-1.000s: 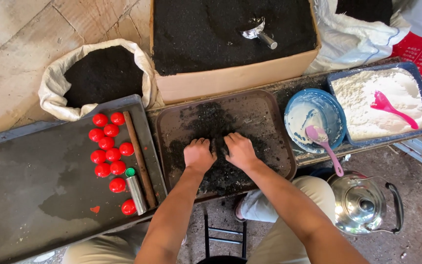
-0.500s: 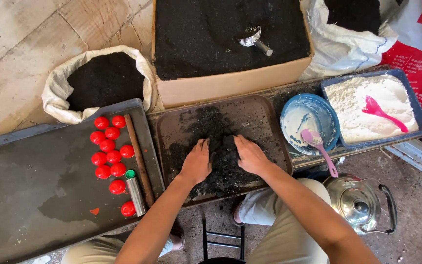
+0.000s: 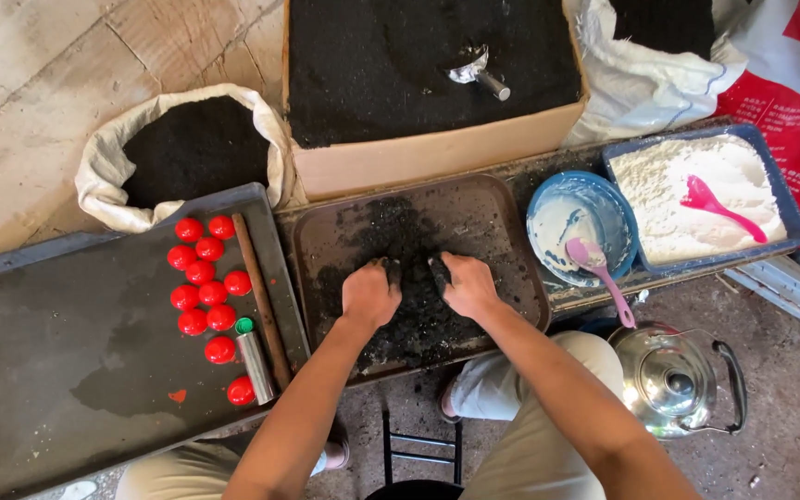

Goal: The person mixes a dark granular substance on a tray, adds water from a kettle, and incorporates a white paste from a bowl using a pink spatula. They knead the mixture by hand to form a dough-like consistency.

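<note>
Below, seen from overhead, a seated person is pressing both hands into a heap of black powder (image 3: 409, 278) lying on a brown tray (image 3: 502, 222). Each hand is resting knuckles up with its fingers curled down into the powder: the left hand (image 3: 369, 294) and the right hand (image 3: 465, 285) are sitting close beside each other, fingertips blackened, bunching the loose powder rather than gripping anything solid.

Left of the brown tray, a larger dark tray (image 3: 48, 370) is carrying a cluster of red balls (image 3: 204, 287), a thin wooden stick (image 3: 261, 301) and a small metal tube (image 3: 254, 363). Behind it, an open white sack (image 3: 104, 176) is holding more black powder. A cardboard box (image 3: 437, 153) behind the brown tray is filled with the same, with a metal scoop (image 3: 479, 72) in it. To the right are sitting a blue bowl (image 3: 548, 208) with a pink spoon (image 3: 599, 273), a blue tray of white powder (image 3: 780, 199), and a steel kettle (image 3: 673, 380) on the floor.
</note>
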